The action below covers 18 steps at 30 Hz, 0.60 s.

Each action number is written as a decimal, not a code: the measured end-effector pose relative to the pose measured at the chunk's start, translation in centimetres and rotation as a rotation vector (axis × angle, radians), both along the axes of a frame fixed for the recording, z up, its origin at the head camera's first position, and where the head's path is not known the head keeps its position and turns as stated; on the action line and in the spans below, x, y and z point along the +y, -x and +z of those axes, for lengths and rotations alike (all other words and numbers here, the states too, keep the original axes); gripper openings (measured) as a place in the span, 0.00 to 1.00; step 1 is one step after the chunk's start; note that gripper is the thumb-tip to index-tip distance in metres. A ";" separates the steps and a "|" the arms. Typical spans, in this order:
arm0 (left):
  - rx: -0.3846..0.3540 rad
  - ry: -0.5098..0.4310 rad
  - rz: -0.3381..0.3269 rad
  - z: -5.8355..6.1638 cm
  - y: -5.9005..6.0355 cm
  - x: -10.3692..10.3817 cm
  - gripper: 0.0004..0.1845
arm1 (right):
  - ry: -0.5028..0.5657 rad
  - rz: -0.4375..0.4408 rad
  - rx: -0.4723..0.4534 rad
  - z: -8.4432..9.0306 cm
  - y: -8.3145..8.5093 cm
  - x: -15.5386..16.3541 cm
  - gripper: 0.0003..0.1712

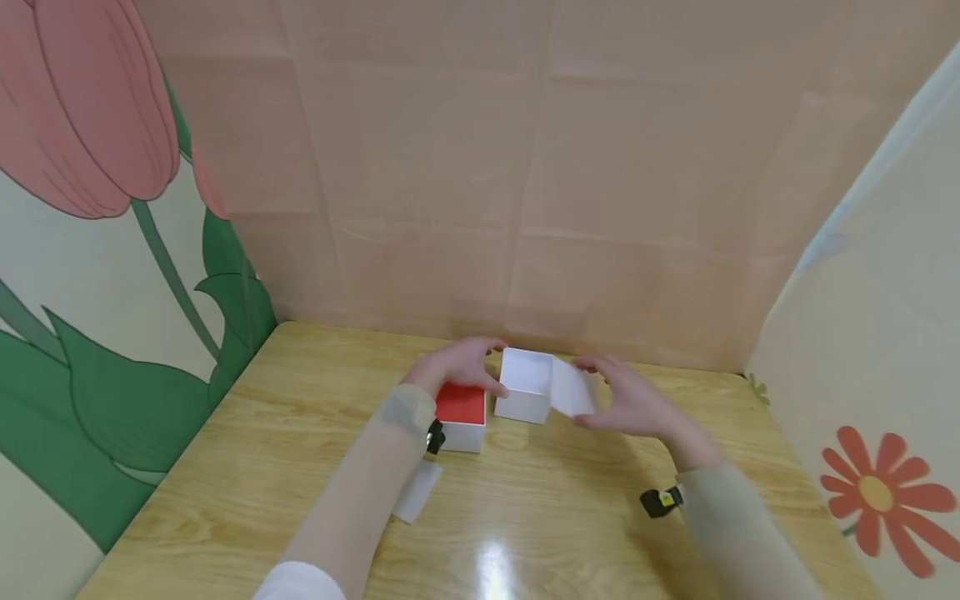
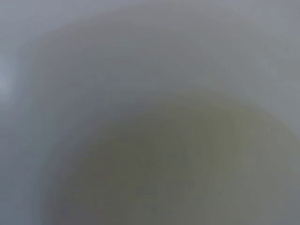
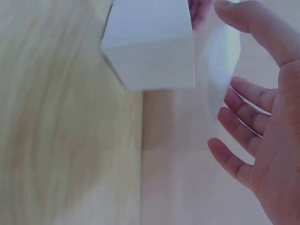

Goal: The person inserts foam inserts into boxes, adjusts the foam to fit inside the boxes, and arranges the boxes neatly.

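An open-topped white box (image 1: 522, 406) stands near the back of the table. My left hand (image 1: 467, 364) holds it from the left, thumb at the near corner and a finger at the far corner. Against the box's right side a thin white sheet (image 1: 572, 388) stands tilted. My right hand (image 1: 633, 400) holds this sheet by its edges, thumb on the near edge and fingers on the far one. In the right wrist view the thumb and fingertips (image 3: 226, 115) lie along the sheet's border. The left wrist view is a grey blur.
A second white box with a red top face (image 1: 461, 404) sits just left, partly under my left wrist. A white card (image 1: 417, 492) lies flat beside my left forearm. The wooden table (image 1: 540, 517) ends at a beige cloth backdrop (image 1: 420, 167).
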State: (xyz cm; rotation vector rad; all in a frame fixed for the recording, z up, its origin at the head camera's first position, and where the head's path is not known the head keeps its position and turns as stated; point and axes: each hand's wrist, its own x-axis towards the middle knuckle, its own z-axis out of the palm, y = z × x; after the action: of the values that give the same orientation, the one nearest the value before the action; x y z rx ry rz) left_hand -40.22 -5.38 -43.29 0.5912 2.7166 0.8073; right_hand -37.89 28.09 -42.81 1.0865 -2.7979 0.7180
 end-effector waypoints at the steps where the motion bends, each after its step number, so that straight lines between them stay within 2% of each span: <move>1: -0.002 -0.002 0.001 0.0 0.0 0.0 0.49 | -0.016 -0.008 0.003 0.3 0.4 -0.7 0.52; 11: -0.019 -0.033 0.005 0.0 0.1 -0.3 0.49 | -0.194 -0.004 0.052 2.1 2.9 -6.2 0.49; 18: -0.008 -0.045 -0.031 0.1 0.2 -0.5 0.50 | -0.261 -0.017 -0.003 2.7 4.0 -7.9 0.48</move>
State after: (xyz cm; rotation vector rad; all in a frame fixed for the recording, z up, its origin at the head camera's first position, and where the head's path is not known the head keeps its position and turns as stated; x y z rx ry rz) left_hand -40.39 -5.91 -43.14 0.6366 2.6811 0.8639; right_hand -41.84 20.19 -40.10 1.0942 -2.9614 0.3586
